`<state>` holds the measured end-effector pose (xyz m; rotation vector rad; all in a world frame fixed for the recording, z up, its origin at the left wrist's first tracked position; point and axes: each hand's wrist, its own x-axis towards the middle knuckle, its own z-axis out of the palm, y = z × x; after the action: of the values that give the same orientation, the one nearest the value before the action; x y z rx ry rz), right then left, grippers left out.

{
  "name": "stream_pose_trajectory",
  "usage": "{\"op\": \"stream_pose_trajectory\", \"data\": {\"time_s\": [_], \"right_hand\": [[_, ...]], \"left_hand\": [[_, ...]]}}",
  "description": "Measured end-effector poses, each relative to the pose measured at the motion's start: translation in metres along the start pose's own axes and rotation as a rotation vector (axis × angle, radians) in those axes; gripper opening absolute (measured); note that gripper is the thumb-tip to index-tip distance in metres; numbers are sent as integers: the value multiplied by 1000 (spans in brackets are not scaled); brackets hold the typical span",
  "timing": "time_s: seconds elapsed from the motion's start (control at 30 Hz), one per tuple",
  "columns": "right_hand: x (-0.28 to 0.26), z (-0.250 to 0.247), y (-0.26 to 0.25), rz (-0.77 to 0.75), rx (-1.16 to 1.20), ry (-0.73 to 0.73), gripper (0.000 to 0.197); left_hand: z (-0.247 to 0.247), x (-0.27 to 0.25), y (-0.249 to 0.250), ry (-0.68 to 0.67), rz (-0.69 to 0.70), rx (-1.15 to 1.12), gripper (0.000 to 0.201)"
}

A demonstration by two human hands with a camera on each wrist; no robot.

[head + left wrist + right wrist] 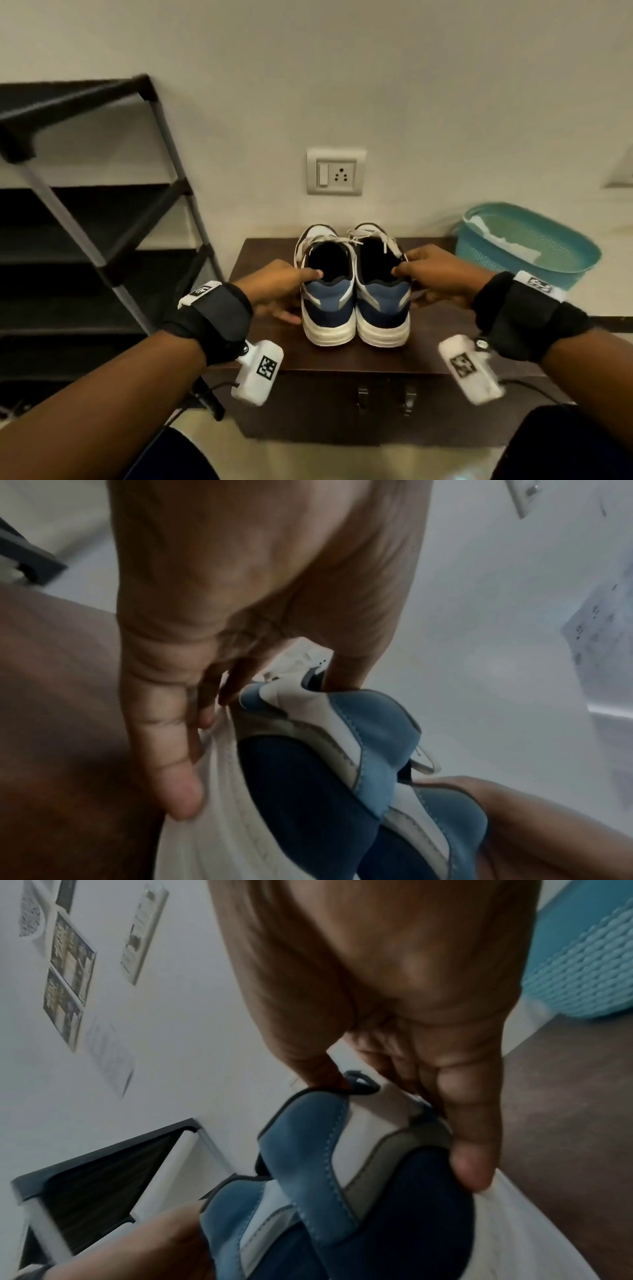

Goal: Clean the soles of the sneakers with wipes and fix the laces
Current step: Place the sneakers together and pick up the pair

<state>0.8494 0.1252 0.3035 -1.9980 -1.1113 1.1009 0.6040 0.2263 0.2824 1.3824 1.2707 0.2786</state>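
Two blue-and-white sneakers stand side by side on a dark brown box, heels toward me. My left hand grips the left sneaker, thumb inside the collar and fingers along its outer side and white sole. The right hand holds the right sneaker the same way. White laces lie loosely across the tongues. In the left wrist view my left hand clasps the left sneaker. The right wrist view has my right hand clasping the right sneaker.
A black shoe rack stands at the left. A teal basket with white sheets inside sits at the right against the wall. A wall socket is behind the sneakers. Two latches are on the box front.
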Motion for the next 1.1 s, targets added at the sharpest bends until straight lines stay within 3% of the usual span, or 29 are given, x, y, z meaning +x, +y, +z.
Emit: {"op": "stream_pose_trajectory", "data": {"time_s": [0.1,0.27,0.43,0.5,0.6,0.83,1.1], "right_hand": [[10,-4,2,-35,-53,-12,18],[6,0,5,-71,-92,-14,27],[-8,4,-19,189,17,-32,22],[-18,1,-37,228,43,-37,27],[-48,-9,-69,238,74,-31,32],[-149,-53,-201,215,142,-9,34],[-216,-80,-376,-90,4,-33,52]], "left_hand": [[2,18,-3,-4,-5,60,16],[6,14,-12,41,-24,-43,31],[10,-1,-1,90,-82,-88,38],[5,-11,9,148,-64,-8,27],[-8,-44,39,178,-48,57,29],[-94,-174,154,105,28,59,37],[-224,-288,264,183,177,63,41]]}}
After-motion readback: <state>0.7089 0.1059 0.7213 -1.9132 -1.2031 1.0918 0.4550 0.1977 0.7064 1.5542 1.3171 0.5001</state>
